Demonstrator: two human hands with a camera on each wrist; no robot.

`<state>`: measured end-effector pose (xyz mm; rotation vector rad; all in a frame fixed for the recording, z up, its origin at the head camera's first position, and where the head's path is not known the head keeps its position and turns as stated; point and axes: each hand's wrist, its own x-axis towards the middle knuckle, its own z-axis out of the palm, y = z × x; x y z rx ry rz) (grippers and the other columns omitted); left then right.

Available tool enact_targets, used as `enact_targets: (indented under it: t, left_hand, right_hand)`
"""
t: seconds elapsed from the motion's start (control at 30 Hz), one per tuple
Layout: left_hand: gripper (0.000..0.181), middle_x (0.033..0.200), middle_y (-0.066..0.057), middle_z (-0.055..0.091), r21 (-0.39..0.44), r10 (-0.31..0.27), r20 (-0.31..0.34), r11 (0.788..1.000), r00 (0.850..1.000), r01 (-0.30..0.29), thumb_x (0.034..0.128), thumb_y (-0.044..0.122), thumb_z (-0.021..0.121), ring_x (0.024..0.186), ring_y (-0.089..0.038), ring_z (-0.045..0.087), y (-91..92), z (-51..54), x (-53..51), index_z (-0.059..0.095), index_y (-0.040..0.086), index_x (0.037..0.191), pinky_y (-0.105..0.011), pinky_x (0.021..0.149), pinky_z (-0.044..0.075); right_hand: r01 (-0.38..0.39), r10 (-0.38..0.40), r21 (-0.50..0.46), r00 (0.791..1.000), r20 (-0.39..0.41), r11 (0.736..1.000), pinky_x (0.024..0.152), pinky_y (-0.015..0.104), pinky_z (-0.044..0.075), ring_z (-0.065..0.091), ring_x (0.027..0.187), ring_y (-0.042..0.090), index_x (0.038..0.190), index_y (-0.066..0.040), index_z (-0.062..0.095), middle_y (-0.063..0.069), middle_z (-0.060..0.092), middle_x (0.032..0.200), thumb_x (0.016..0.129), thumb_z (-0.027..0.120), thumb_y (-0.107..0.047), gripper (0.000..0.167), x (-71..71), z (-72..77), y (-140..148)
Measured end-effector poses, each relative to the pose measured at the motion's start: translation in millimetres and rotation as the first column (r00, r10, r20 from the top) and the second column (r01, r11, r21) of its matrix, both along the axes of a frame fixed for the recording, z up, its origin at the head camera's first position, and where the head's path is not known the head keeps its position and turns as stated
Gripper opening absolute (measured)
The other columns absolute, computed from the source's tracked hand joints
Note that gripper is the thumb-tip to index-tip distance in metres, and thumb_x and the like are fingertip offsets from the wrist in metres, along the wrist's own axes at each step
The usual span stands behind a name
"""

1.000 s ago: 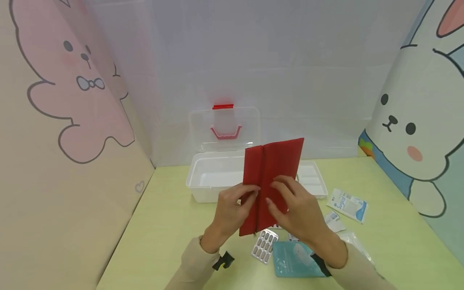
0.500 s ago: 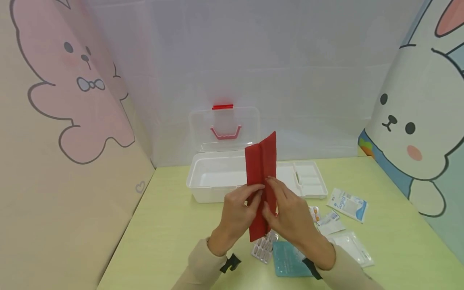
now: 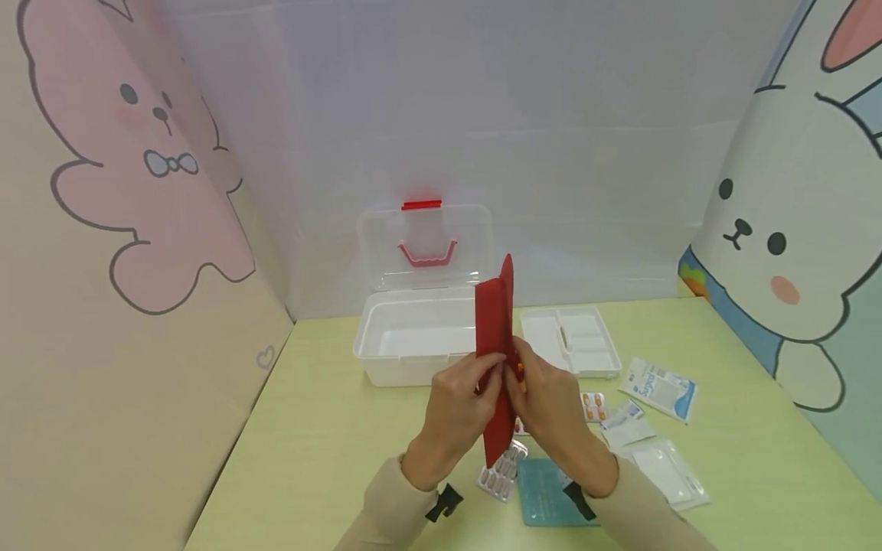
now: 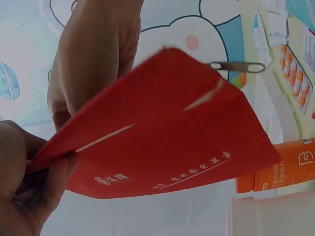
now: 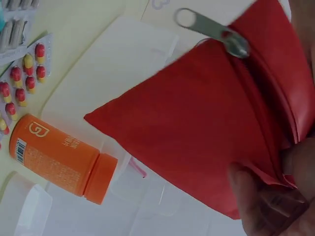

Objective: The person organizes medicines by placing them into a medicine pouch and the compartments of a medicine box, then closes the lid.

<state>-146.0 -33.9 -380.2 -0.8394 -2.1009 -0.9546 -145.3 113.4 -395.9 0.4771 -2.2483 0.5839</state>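
A red zippered pouch (image 3: 491,321) is held up above the table, bent along its zipper line. My left hand (image 3: 460,402) pinches it near the middle of the zipper. Right beside it, the thumb and fingers of my right hand (image 3: 554,398) also grip the fabric. In the right wrist view the metal zipper pull (image 5: 204,27) sits at one end of the zipper. White print shows on the pouch's other face (image 4: 182,142) in the left wrist view. Whether the zipper is parted between my fingertips is hidden.
Behind stands a clear box (image 3: 386,371) with its lid raised, next to a white divided tray (image 3: 582,371). An orange bottle (image 5: 59,157), blister packs (image 3: 498,478), a teal packet (image 3: 544,497), a Surgcal packet (image 3: 659,389) and a clear packet (image 3: 664,474) lie around.
The pouch has turned from nearly flat-on to edge-on and folded along its zipper. My right hand has moved left against the fabric and closed its grip near my left hand.
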Motion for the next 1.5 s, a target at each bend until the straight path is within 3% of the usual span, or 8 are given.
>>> enact_targets:
  t: [0.1,0.17,0.33,0.5,0.8,1.07,1.33,1.5]
  left_hand:
    - [0.016,0.089,-0.011,0.074,0.001,0.040,-0.027,0.999,0.999,-0.040,0.0858,0.002,0.071,0.072,-0.015,0.071,-0.7,-0.9,-0.4,0.073,0.000,0.102,-0.019,0.065,0.056]
    - [0.016,0.087,-0.011,0.073,0.006,0.072,-0.045,0.997,0.996,-0.072,0.0847,0.000,0.071,0.070,-0.015,0.070,-1.8,-1.0,-0.7,0.072,0.000,0.101,-0.019,0.064,0.057]
    - [0.013,0.081,-0.009,0.071,0.014,0.137,-0.077,0.991,0.988,-0.137,0.0835,-0.003,0.068,0.066,-0.015,0.067,-4.8,-0.6,-2.0,0.071,0.000,0.096,-0.020,0.062,0.056]
    - [0.012,0.080,-0.010,0.070,0.013,0.154,-0.074,0.988,0.985,-0.154,0.0855,-0.003,0.066,0.065,-0.014,0.065,-6.5,-0.5,-1.5,0.072,0.000,0.096,-0.020,0.062,0.056]
    - [0.015,0.080,-0.009,0.070,-0.007,0.223,-0.093,0.974,0.970,-0.225,0.0809,-0.005,0.068,0.068,-0.017,0.068,-9.5,0.8,-0.7,0.073,0.000,0.094,-0.025,0.064,0.057]
    - [0.016,0.079,-0.009,0.069,-0.018,0.274,-0.083,0.961,0.958,-0.277,0.0796,-0.008,0.064,0.070,-0.022,0.069,-18.8,1.9,-3.8,0.073,0.000,0.091,-0.030,0.066,0.058]
    - [0.015,0.078,-0.009,0.069,-0.036,0.327,-0.066,0.943,0.943,-0.330,0.0791,-0.008,0.063,0.069,-0.023,0.068,-30.3,5.6,-5.3,0.073,-0.001,0.088,-0.033,0.064,0.057]
    - [0.014,0.078,-0.009,0.069,-0.048,0.334,-0.061,0.940,0.941,-0.337,0.0802,-0.007,0.063,0.068,-0.024,0.067,-35.5,6.4,-5.7,0.073,0.000,0.088,-0.033,0.064,0.057]
  right_hand:
    - [0.004,-0.005,-0.002,1.000,-0.019,1.000,0.046,0.026,0.049,0.054,0.048,0.013,0.127,-0.002,0.052,0.008,0.066,0.069,0.082,0.076,-0.010,0.052,-2.3,-3.4,0]
    - [-0.008,0.008,-0.003,0.999,-0.048,1.000,0.046,0.026,0.049,0.053,0.046,0.014,0.129,-0.003,0.049,0.009,0.067,0.072,0.081,0.076,-0.008,0.055,-3.6,-5.9,2]
    - [-0.058,0.062,0.039,0.993,-0.101,0.998,0.048,0.029,0.052,0.052,0.046,0.018,0.127,-0.005,0.053,0.016,0.068,0.099,0.076,0.076,0.003,0.057,-5.6,-9.3,8]
    - [-0.052,0.059,0.114,0.997,-0.056,0.992,0.050,0.029,0.053,0.055,0.051,0.020,0.112,-0.007,0.065,0.016,0.064,0.109,0.072,0.079,0.004,0.044,-6.2,-8.1,11]
    - [-0.032,0.033,0.056,0.999,-0.019,0.998,0.054,0.033,0.055,0.064,0.058,0.023,0.108,-0.004,0.070,0.011,0.070,0.089,0.080,0.078,-0.006,0.029,-9.0,-5.6,16]
    - [0.009,-0.010,0.067,1.000,0.001,0.998,0.056,0.040,0.056,0.066,0.063,0.027,0.105,-0.004,0.072,0.013,0.071,0.086,0.079,0.074,0.001,0.027,-11.0,-2.0,25]
    - [0.077,-0.082,0.055,0.991,0.102,0.996,0.059,0.042,0.058,0.068,0.065,0.029,0.099,0.000,0.070,0.015,0.071,0.085,0.085,0.072,-0.005,0.015,-12.9,1.3,35]
    - [0.079,-0.084,0.047,0.988,0.126,0.996,0.059,0.043,0.058,0.068,0.064,0.029,0.098,0.000,0.069,0.016,0.072,0.086,0.086,0.072,-0.008,0.015,-14.6,1.2,39]
